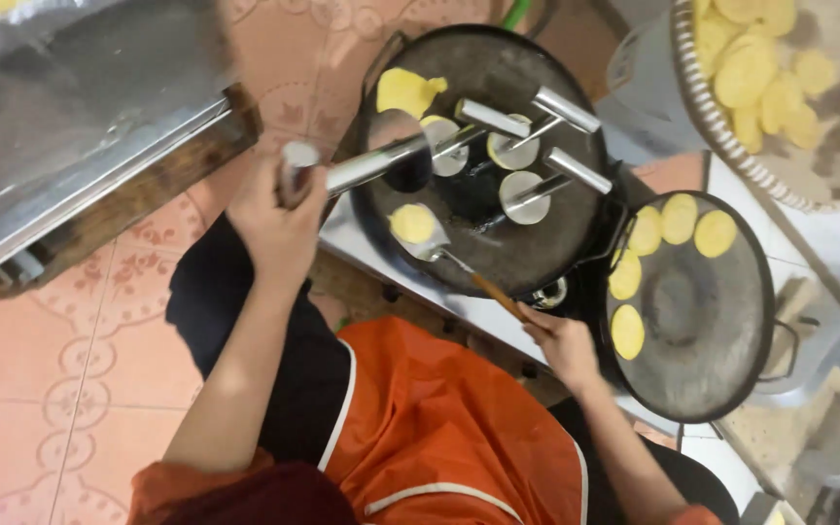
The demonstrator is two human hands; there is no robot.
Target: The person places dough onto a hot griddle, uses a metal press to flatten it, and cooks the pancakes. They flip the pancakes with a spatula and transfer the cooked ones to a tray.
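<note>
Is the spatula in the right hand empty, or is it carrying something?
Carrying. The spatula, held by the right hand, has one round yellow cake lying on its blade over the dark griddle.

gleaming as polished metal: the press handle (342, 173) in the left hand (279, 224) and the round presses (522, 194) beside it. looking matt, dark and rough like cast iron: the near griddle (527, 253) and the second griddle (702, 340). showing a wooden handle and shiny metal blade: the spatula (439, 255) in the right hand (561, 340). appearing soft, matt, yellow: the cakes (678, 219). shining smooth: the orange apron (439, 428). glazed, glossy: the floor tiles (70, 360).
</note>
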